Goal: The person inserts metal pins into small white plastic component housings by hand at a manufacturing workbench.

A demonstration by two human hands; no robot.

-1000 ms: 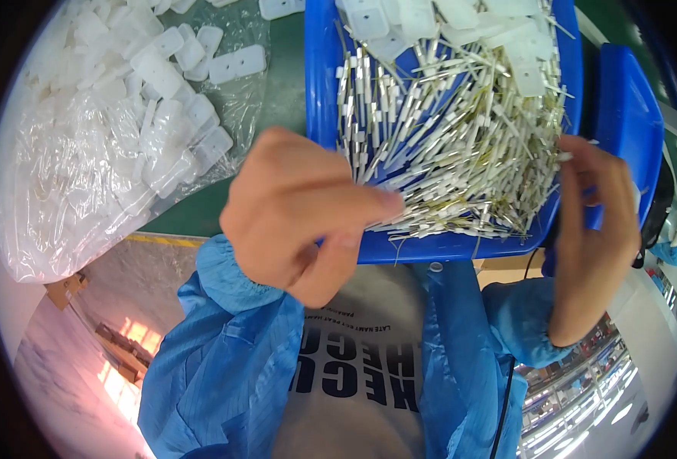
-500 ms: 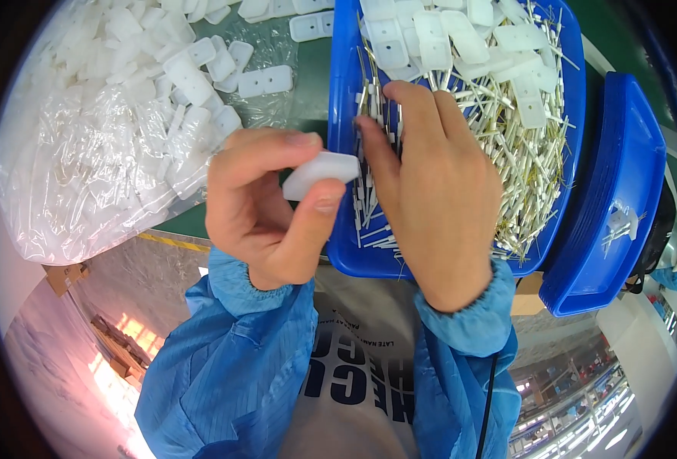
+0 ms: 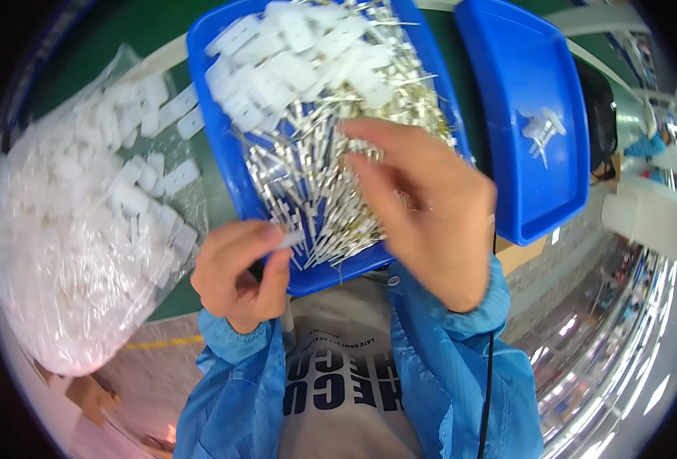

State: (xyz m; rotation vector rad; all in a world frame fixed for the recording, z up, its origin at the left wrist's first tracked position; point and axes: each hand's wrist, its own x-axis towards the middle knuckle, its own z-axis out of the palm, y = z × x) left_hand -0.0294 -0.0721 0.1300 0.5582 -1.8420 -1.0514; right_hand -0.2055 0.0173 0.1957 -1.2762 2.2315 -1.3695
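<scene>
Between thumb and forefinger, my left hand (image 3: 239, 269) pinches a small white plastic plate (image 3: 291, 239) at the near left rim of a blue tray (image 3: 224, 149). My right hand (image 3: 438, 203) is over the tray, its thumb and forefinger curled toward each other. Blur hides what, if anything, sits between those fingertips. Below them lies a heap of thin metal pins with white sleeves (image 3: 308, 164). A pile of white two-hole plates (image 3: 285, 57) covers the tray's far part.
Left on the green table, a clear plastic bag (image 3: 63, 268) spills more white plates (image 3: 136, 195). To the right stands a stack of blue trays (image 3: 506, 130), the top one holding a few white pieces (image 3: 543, 128). A black bag (image 3: 598, 115) lies beyond it.
The view has shifted, showing the tray further left. My right hand has lifted out of the pins at the tray's left side. My left hand still holds the white plate, now turned more edge-on.
</scene>
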